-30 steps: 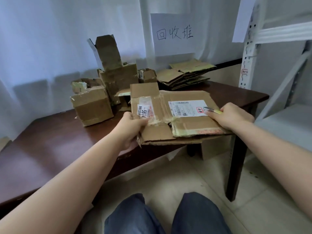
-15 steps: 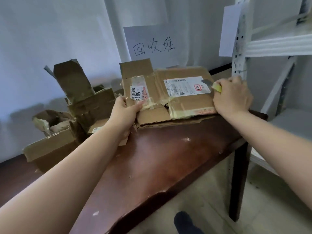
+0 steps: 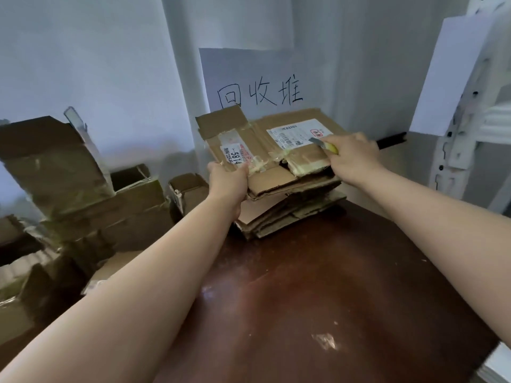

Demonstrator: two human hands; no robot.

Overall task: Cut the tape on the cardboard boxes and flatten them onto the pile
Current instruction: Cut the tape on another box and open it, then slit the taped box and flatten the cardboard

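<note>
Head view: a flattened box [image 3: 276, 150] is held over the pile [image 3: 290, 214] of flat cardboard at the back of the brown table [image 3: 331, 286], just below a handwritten sign [image 3: 249, 78]. Several boxes [image 3: 83, 189] stand uncut to the left, so much work appears to remain. The left hand [image 3: 228, 181] grips the box's near-left edge; the right hand [image 3: 351, 156] presses its right side, fingers curled around a yellow-handled knife [image 3: 325, 144].

Flattened cardboard box [image 3: 279, 153] – taped, labelled – held just above the pile [image 3: 287, 214]; unflattened boxes [image 3: 83, 189] left.
</note>
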